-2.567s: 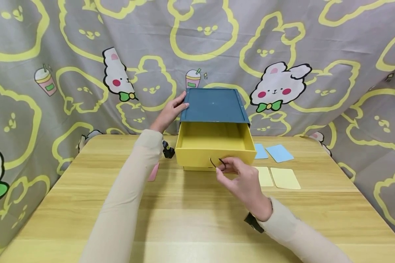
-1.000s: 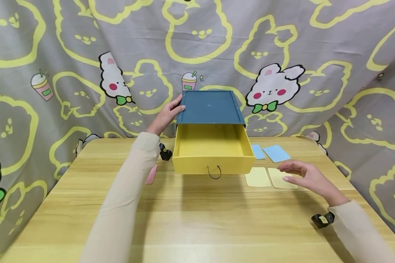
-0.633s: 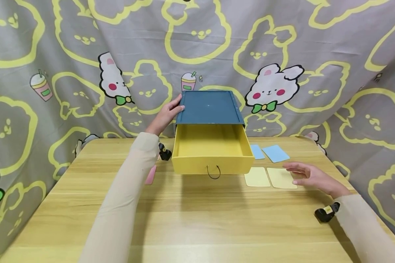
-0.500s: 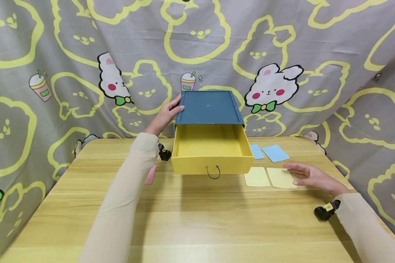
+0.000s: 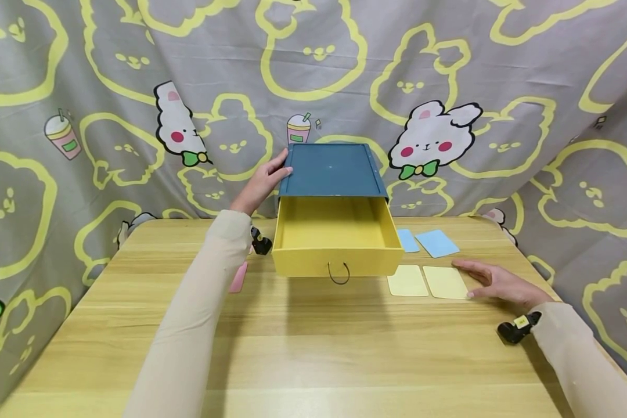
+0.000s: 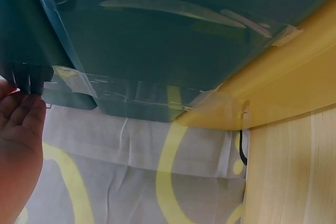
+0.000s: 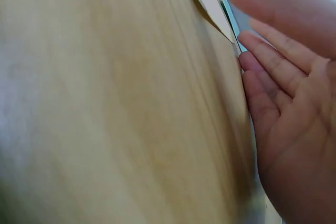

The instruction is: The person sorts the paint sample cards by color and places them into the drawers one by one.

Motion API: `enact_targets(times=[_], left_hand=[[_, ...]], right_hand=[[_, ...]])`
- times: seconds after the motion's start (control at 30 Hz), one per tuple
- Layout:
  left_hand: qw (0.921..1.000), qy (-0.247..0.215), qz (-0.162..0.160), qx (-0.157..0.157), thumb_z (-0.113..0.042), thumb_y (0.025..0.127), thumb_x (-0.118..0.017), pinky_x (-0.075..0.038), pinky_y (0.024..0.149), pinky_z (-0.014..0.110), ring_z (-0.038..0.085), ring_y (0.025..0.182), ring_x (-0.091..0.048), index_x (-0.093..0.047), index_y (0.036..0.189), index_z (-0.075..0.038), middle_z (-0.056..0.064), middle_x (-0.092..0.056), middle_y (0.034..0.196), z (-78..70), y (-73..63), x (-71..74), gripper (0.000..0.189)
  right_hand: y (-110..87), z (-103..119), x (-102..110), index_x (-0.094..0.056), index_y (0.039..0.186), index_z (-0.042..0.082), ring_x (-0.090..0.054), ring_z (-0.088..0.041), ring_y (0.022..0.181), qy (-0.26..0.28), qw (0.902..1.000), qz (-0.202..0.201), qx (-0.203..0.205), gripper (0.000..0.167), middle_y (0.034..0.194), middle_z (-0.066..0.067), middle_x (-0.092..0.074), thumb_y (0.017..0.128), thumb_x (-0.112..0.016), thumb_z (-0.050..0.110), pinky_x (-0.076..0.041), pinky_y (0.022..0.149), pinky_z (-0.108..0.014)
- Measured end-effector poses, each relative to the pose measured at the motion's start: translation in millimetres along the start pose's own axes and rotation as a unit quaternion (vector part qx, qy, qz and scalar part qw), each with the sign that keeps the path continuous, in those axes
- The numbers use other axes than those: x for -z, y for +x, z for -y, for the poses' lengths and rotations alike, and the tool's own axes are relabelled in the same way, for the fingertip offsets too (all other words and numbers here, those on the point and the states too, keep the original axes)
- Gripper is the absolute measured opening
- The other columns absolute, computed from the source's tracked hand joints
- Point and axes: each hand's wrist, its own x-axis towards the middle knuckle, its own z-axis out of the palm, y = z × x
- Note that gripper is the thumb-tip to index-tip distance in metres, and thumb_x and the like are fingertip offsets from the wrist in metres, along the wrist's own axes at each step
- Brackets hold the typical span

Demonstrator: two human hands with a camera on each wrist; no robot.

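Curtain (image 5: 313,75), grey with yellow outlined animals: hanging across the upper half of the frame and down both sides.

Table (image 5: 313,348), pale wood grain: filling the lower half.

Box (image 5: 331,168), dark blue: standing on the table at the centre of the frame, its flat top facing up.

Drawer (image 5: 338,261), yellow: sitting well pulled out of the box, projecting toward the bottom of the frame and showing a bare interior.

Left hand (image 5: 261,181): resting on the box's left edge, left of centre, fingers lying extended along the side and thumb reaching onto the top.

Right hand (image 5: 501,285): hovering low at the right of the frame, fingers and thumb extending loosely apart, thumb tip pointing at the corner of the outer yellow card (image 5: 445,283); whether it is touching, the views are leaving unclear.

Inner yellow card (image 5: 407,281): lying just left of its twin.

Blue cards (image 5: 437,243), two: lying above the yellow pair, the left one partly hiding behind the drawer.

Pink card (image 5: 238,277): lying left of the drawer, partly disappearing under the left sleeve (image 5: 188,325).

Loop handle (image 5: 339,274), thin and dark: hanging from the drawer front.
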Motion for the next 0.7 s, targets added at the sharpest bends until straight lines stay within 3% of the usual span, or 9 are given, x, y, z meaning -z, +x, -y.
enact_targets(times=[0.43,0.7], left_hand=[[0.9999,-0.002,0.004,0.014,-0.025,0.098,-0.048,-0.017,0.115,0.035,0.016,0.144,-0.009,-0.013,0.152,-0.01,0.001,-0.006,0.159,-1.6,-0.1,0.1,0.066],[0.9999,-0.002,0.007,0.008,-0.026,0.098,-0.047,-0.017,0.115,0.036,0.017,0.145,-0.008,-0.012,0.152,-0.009,0.002,-0.005,0.159,-0.9,-0.7,-0.5,0.066]], right_hand=[[-1.5,-0.9,-0.2,-0.024,0.146,-0.007,-0.024,0.016,0.13,-0.035,0.9989,0.022,0.021,0.076,0.148,-0.036,-0.015,0.085,-0.068,0.005,-0.025,0.097,-0.002],[-0.7,-1.2,-0.7,-0.028,0.145,-0.007,-0.026,0.018,0.127,-0.044,0.9989,0.012,0.007,0.075,0.147,-0.036,-0.018,0.084,-0.069,0.009,-0.027,0.095,-0.002]])
